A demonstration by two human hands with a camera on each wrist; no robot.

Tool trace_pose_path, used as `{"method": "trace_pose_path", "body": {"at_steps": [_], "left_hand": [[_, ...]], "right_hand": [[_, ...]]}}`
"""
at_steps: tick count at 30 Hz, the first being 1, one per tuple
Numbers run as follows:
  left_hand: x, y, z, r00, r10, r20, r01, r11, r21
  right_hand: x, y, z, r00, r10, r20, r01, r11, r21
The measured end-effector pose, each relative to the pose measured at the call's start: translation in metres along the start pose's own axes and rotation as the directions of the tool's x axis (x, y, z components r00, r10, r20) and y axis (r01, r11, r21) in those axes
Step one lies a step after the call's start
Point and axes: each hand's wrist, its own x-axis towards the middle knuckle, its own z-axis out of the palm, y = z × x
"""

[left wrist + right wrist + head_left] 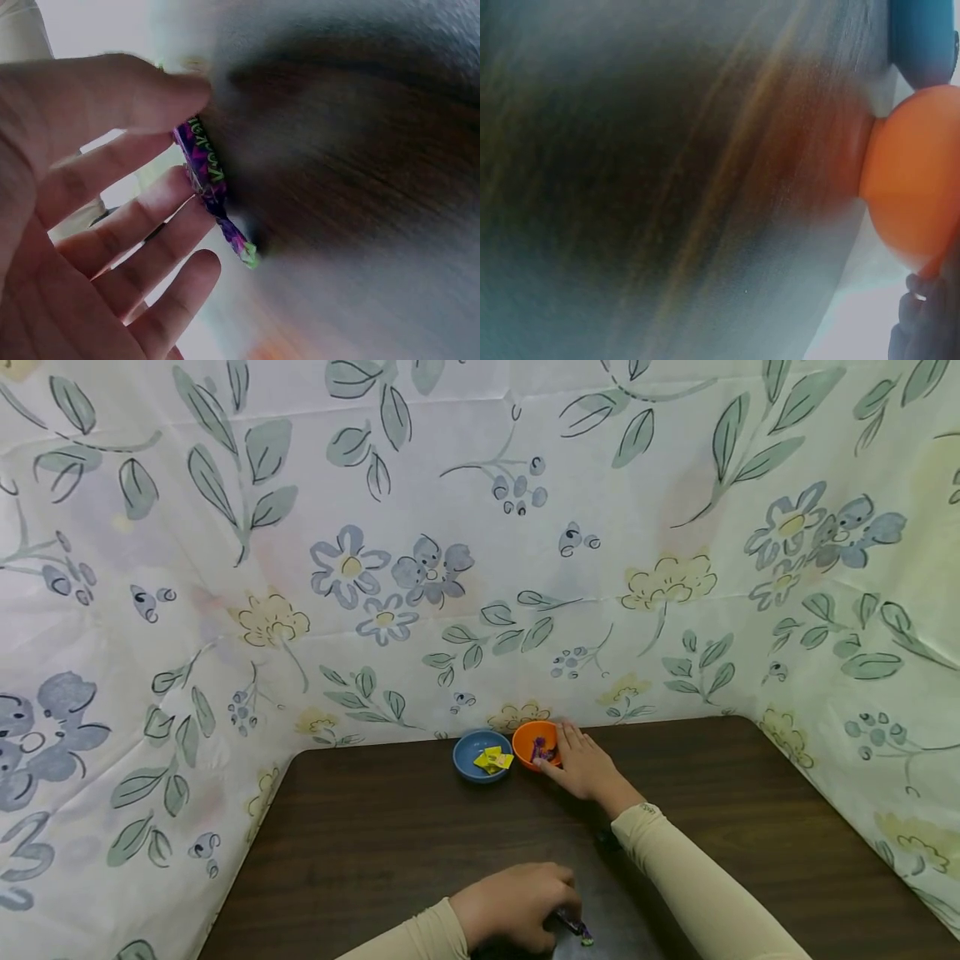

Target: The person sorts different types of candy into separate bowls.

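In the head view my left hand (517,906) is low over the near part of the table. It pinches a purple wrapped candy (202,157) between thumb and fingers; a twisted wrapper end with a green tip sticks out. My right hand (588,768) holds the right side of an orange bowl (525,761), with the thumb at its near side and the fingers toward the back. Purple wrapped candies (540,750) lie inside that bowl. Just left of it stands a blue bowl (467,767) with several yellow wrapped pieces (491,760).
A dark wood-grain table (360,843) lies under both hands. Behind it and along the sides hangs a white floral cloth (480,552), close to the bowls at the table's back edge. A small dark thing (606,839), too dim to identify, is beside the right forearm.
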Motion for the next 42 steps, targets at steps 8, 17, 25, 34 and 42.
{"method": "trace_pose_path", "body": {"at_steps": [8, 17, 25, 34, 42], "left_hand": [[0.003, 0.004, 0.003, 0.999, -0.007, -0.041, 0.008, 0.999, 0.031], [0.004, 0.003, 0.008, 0.998, -0.008, -0.057, 0.009, 1.000, 0.013], [-0.003, -0.002, 0.001, 0.997, -0.033, -0.065, 0.030, 0.998, -0.059], [-0.014, -0.014, -0.008, 0.990, -0.079, -0.118, 0.070, 0.994, -0.083], [-0.022, -0.033, -0.020, 0.972, -0.139, -0.192, 0.107, 0.981, -0.164]], "right_hand": [[0.000, -0.001, -0.001, 1.000, 0.000, -0.013, 0.000, 1.000, -0.004], [0.001, -0.001, 0.002, 1.000, -0.005, -0.016, 0.005, 1.000, 0.007], [0.000, 0.000, 0.000, 1.000, -0.005, -0.007, 0.005, 1.000, 0.004], [-0.002, -0.002, -0.001, 1.000, -0.002, -0.006, 0.002, 1.000, 0.007], [-0.001, -0.001, 0.000, 1.000, -0.005, -0.003, 0.005, 1.000, 0.007]]}}
